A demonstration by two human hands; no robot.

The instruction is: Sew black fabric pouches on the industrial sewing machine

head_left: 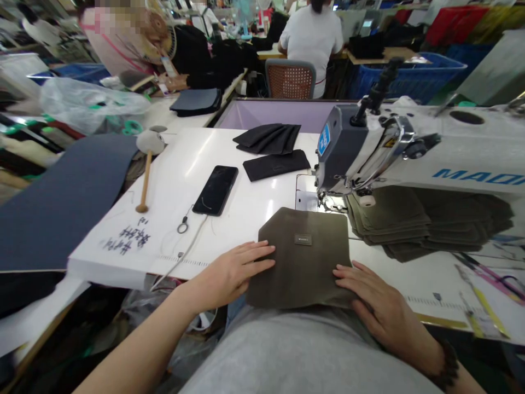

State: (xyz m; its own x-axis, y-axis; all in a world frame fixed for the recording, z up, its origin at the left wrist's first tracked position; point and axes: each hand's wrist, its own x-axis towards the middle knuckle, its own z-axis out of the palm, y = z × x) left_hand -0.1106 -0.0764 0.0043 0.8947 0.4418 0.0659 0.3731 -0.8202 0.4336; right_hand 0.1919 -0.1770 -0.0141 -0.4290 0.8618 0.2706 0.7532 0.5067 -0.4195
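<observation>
An olive-brown fabric piece with a small metal label lies flat on the white sewing table in front of the sewing machine. My left hand rests flat on its left edge, fingers stretched out. On the piece's lower right corner my right hand lies flat, fingers also extended. Neither hand grips anything.
A stack of matching olive pieces sits under the machine arm. Black fabric pieces, a phone with a cable, a wooden mallet and a dark blue sheet lie to the left. Other people work at tables behind.
</observation>
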